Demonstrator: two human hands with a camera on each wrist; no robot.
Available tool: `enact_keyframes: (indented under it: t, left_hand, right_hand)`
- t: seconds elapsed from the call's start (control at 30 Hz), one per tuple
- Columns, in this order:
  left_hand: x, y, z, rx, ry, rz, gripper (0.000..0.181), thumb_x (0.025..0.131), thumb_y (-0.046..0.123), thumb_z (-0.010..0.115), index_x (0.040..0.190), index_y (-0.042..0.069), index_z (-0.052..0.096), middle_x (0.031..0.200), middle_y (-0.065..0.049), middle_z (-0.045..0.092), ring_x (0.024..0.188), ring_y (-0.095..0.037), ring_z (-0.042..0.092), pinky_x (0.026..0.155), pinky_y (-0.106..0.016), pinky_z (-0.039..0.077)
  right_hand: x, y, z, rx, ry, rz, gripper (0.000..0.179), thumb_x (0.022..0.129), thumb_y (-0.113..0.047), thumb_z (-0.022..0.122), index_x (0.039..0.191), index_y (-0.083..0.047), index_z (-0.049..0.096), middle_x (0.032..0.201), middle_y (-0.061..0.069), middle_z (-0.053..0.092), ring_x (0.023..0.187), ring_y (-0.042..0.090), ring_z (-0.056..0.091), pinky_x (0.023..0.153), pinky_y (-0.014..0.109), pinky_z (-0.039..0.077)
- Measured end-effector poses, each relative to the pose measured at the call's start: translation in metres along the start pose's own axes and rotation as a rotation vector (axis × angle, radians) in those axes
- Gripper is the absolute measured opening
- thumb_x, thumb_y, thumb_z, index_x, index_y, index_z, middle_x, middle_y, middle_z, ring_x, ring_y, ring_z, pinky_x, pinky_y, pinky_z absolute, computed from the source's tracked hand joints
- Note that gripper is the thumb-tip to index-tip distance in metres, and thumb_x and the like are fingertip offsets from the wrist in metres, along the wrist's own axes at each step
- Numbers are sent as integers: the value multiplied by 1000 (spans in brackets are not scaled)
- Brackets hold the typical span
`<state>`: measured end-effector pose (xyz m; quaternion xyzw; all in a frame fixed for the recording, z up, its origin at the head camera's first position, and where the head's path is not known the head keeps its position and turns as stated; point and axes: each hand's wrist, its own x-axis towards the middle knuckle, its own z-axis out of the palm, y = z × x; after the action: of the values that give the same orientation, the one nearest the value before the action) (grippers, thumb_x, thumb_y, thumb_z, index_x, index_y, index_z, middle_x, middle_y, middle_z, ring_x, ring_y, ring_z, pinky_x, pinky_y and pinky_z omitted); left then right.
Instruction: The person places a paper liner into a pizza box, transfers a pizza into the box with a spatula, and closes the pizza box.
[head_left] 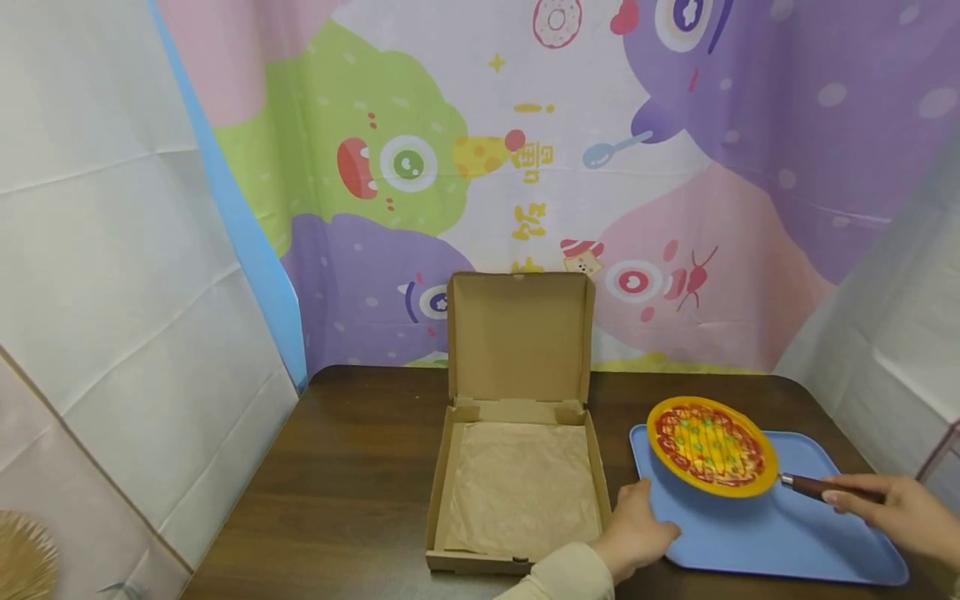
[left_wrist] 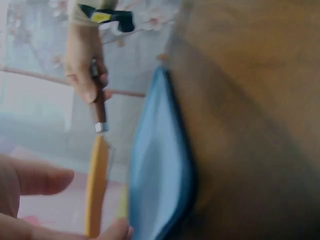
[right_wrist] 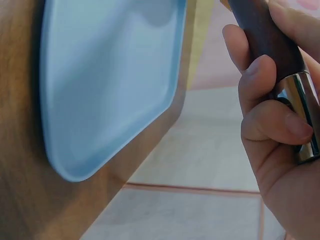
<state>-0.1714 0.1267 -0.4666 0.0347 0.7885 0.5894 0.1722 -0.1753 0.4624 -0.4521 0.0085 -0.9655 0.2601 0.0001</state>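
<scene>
My right hand [head_left: 892, 504] grips the dark brown handle [right_wrist: 267, 37] of a tool, with fingers curled round it near its metal end. On the tool rides a round pizza [head_left: 708, 446] with an orange rim, red sauce and yellow and green topping. The pizza hides most of the tool's flat part. In the left wrist view, a gap shows between the orange rim [left_wrist: 95, 187] and the blue tray [head_left: 795, 542] below. My left hand [head_left: 637, 537] is at the tray's near left edge, thumb and fingers apart, holding nothing.
An open cardboard pizza box [head_left: 521, 337] stands left of the tray, lid up, lined with brown paper [head_left: 525, 487]. Both sit on a dark wooden table [head_left: 337, 483]. A cartoon-printed curtain [head_left: 555, 200] hangs behind, with pale cloth walls [head_left: 127, 233] at the sides.
</scene>
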Motion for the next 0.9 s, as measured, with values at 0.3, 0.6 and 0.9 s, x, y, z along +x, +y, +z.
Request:
enact_keyframes:
  t: [0.3, 0.6, 0.9]
  left_hand:
    - [1, 6, -62, -46, -71, 176, 67, 87, 14, 71, 146, 5, 42, 138, -9, 53, 115, -24, 57, 90, -34, 52]
    - [-6, -10, -131, -28, -13, 327, 66, 92, 14, 66, 148, -1, 36, 142, -20, 49, 127, -39, 51, 105, -48, 45]
    - [-18, -29, -196, 93, 110, 421, 61, 94, 16, 63, 146, -4, 38, 144, -25, 46, 132, -44, 46, 108, -53, 40]
  right_hand:
    - [9, -25, -5, -58, -14, -52, 44, 96, -31, 62, 114, 8, 68, 77, 2, 67, 49, 6, 33, 45, 24, 31]
    - [19, -51, -8, -58, 2, -148, 39, 96, -29, 63, 114, 5, 69, 75, -5, 68, 48, 3, 37, 46, 23, 35]
    - [35, -78, -5, -57, -84, -183, 42, 97, -32, 60, 117, 4, 68, 84, 1, 74, 65, -1, 50, 54, 23, 41]
